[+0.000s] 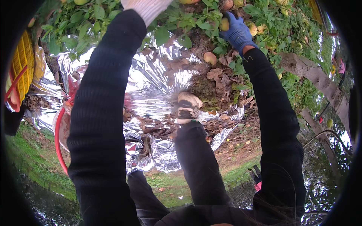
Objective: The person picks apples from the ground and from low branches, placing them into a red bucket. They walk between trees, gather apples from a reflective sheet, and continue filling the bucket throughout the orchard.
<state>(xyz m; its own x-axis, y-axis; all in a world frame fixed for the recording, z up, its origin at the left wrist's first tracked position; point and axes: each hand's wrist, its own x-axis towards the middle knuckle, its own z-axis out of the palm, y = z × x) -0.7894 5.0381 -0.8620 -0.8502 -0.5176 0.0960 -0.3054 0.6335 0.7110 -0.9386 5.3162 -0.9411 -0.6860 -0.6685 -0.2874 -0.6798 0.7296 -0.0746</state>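
Note:
My right hand (237, 31), in a blue knit glove, reaches to the ground among green leaves. Its fingers are around a yellow-green apple (224, 24); whether they grip it firmly is hard to tell. More apples (252, 29) lie just right of the glove. A pale, reddish apple (210, 58) rests on soil and dry leaves below it. My left hand (148, 8), in a whitish glove, is cut off by the top edge, its fingers out of view. Near it are leafy plants and a green apple (81, 1).
Crumpled silver reflective film (150, 82) covers ground around my shoe (188, 106). A red hoop handle (58, 138) belongs to a partly hidden container at left. A yellow plastic basket (24, 62) stands far left. Tree trunks (314, 73) lean at right; a person in pink (342, 67) is beyond.

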